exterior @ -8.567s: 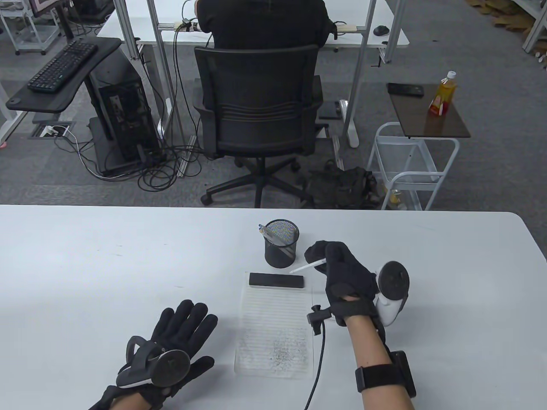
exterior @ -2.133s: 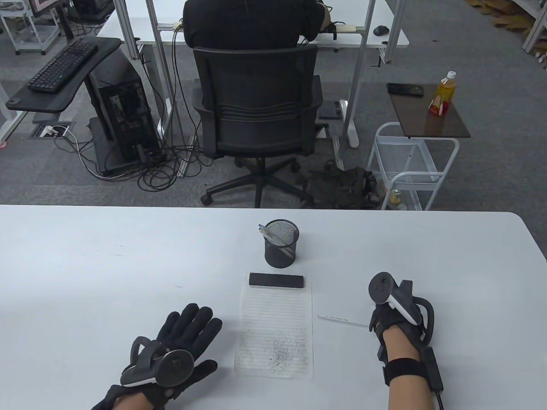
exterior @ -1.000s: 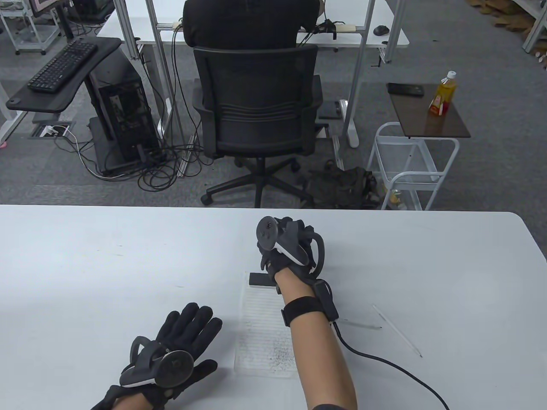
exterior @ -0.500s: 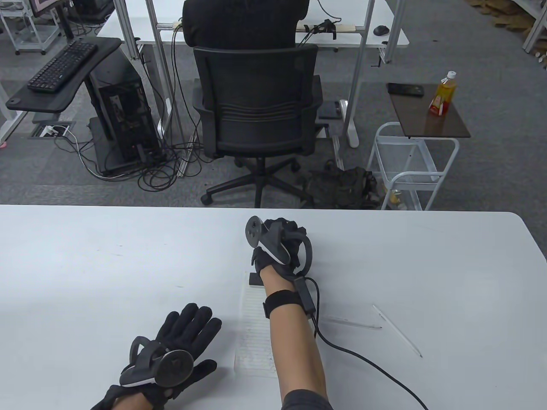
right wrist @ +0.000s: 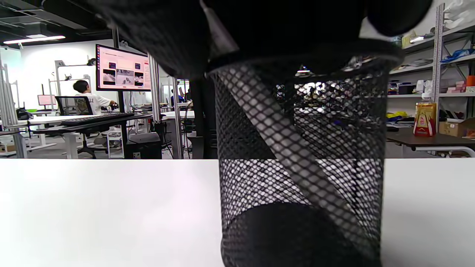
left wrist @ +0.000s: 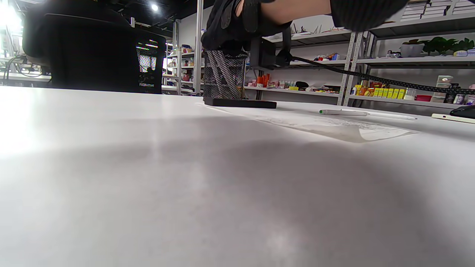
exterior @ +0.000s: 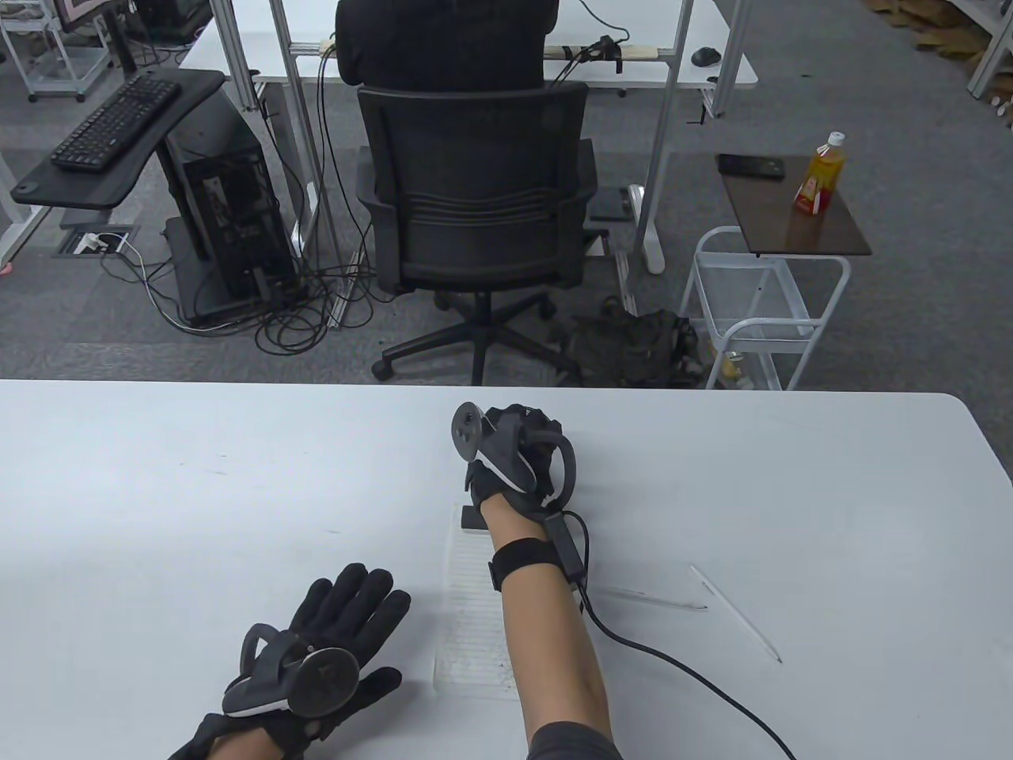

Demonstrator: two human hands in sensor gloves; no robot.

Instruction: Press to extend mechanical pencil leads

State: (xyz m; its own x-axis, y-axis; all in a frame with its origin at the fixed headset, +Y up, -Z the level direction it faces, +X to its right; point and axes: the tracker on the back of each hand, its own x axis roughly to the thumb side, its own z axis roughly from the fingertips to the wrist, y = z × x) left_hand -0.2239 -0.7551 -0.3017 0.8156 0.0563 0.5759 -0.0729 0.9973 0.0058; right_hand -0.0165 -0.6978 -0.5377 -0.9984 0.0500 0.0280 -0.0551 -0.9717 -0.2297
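My right hand (exterior: 514, 427) reaches over the black mesh pen cup (right wrist: 334, 148) and covers it in the table view. In the right wrist view a grey mechanical pencil (right wrist: 282, 148) leans inside the cup, and its top runs up between my gloved fingers (right wrist: 178, 40). The left wrist view shows the same hand (left wrist: 230, 26) on top of the cup (left wrist: 224, 76). Two more mechanical pencils lie on the table to the right, one (exterior: 657, 599) near my forearm and one (exterior: 736, 613) further right. My left hand (exterior: 348, 602) rests flat on the table, fingers spread, holding nothing.
A lined paper sheet (exterior: 475, 617) with pencil marks lies under my right forearm, weighted at its far end by a black block (exterior: 472, 520). The glove cable (exterior: 673, 673) trails across the table at the right. The table's far edge is just beyond the cup.
My right hand left a pencil on the table at the right, reached to the pen cup, and settled on its top, shifting slightly left in the last half second. The left hand has not moved.
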